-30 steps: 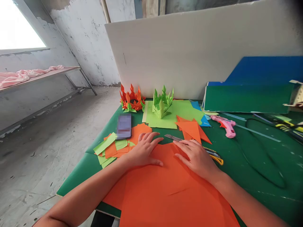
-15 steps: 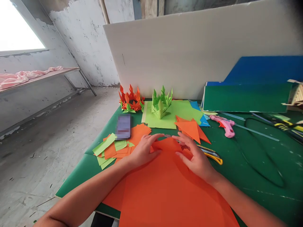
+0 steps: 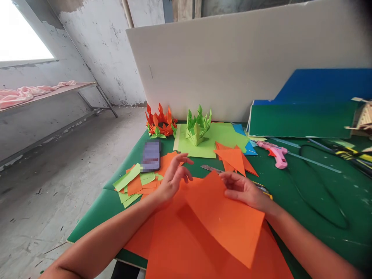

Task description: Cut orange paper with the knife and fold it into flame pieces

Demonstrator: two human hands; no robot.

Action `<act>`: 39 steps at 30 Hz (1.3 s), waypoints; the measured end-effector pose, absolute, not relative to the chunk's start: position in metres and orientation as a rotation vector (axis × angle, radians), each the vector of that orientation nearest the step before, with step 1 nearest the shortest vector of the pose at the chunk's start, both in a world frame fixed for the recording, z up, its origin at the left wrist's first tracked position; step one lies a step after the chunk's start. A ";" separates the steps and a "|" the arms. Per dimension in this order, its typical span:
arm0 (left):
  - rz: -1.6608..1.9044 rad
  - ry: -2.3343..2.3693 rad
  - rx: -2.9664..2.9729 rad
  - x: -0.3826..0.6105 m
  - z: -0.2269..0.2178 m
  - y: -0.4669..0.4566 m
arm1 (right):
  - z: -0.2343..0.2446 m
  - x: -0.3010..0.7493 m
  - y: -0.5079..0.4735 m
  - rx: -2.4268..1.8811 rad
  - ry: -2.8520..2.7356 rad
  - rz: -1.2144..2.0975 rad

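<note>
The right hand [image 3: 242, 190] pinches a small orange sheet [image 3: 223, 217] by its edge, with the thumb on one side and the fingers on the other. The small orange sheet is lifted and tilted, and it makes a shadow on the big orange paper [image 3: 180, 248] under it. The left hand [image 3: 172, 180] is up beside it with bent, spread fingers, and it holds nothing. I cannot tell if the left hand touches the paper below. The big orange paper lies at the near edge of the green table [image 3: 357, 197]. A utility knife [image 3: 211, 168] lies just past the right hand, which hides its middle. Folded orange paper [image 3: 232, 157] is near the knife, and a pink glue gun [image 3: 274, 153] lies farther to the right. Past the left hand are a phone [image 3: 151, 155] and a messy pile of green and orange paper pieces [image 3: 135, 186]. At the back, a green paper crown [image 3: 199, 131] stands on green paper [image 3: 228, 137], just beside a red paper crown [image 3: 161, 124].
</note>
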State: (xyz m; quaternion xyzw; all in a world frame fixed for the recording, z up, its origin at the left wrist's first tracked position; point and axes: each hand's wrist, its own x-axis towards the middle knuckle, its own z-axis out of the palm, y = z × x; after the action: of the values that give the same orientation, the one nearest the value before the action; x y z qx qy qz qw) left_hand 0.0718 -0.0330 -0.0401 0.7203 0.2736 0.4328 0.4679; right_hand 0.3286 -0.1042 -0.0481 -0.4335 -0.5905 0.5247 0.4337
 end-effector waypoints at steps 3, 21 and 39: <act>1.113 0.745 1.673 0.074 -0.038 -0.032 | -0.048 0.327 -0.104 -1.058 -1.490 1.476; 0.431 0.194 2.625 0.063 -0.024 -0.031 | -0.066 0.318 -0.097 -1.377 -1.785 0.427; 0.363 0.127 2.758 0.058 -0.021 -0.027 | -0.065 0.314 -0.096 -1.175 -1.979 0.199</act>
State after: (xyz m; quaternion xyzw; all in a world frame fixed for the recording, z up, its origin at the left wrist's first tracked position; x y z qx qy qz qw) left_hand 0.0583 -0.0271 -0.0209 0.9747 0.0450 0.1282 0.1774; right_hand 0.3141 -0.0961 -0.0646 -0.4653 -0.7837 0.0788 0.4039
